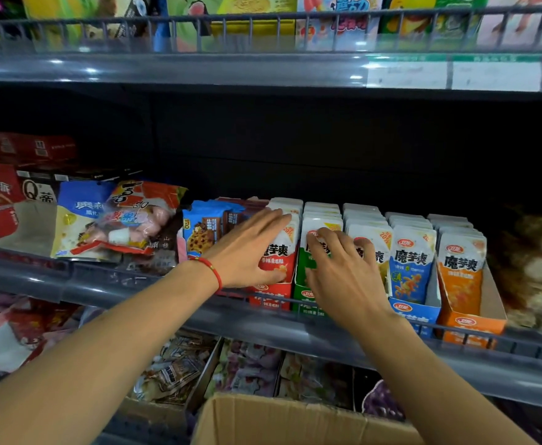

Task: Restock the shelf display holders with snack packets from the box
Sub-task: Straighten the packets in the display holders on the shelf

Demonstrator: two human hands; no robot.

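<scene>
Five cardboard display holders stand side by side on the middle shelf, each full of upright white-topped snack packets: red (272, 298), green (302, 295), one hidden behind my right hand, blue (414, 311) and orange (470, 326). My left hand (247, 252), a red string on its wrist, lies with straight fingers against the front red packet (280, 255). My right hand (340, 268) spreads over the front green packet (319, 226) and the neighbouring row, fingertips touching the packet tops. The brown cardboard box (263, 419) sits open below, at the bottom edge.
Left of the holders lie cookie packs (203, 229) and loose snack bags (128, 216). A wire rail (471, 338) fronts the shelf. Wrapped goods (536, 268) sit at the right. The upper shelf (263, 69) overhangs; the lower shelf (179, 367) holds more packets.
</scene>
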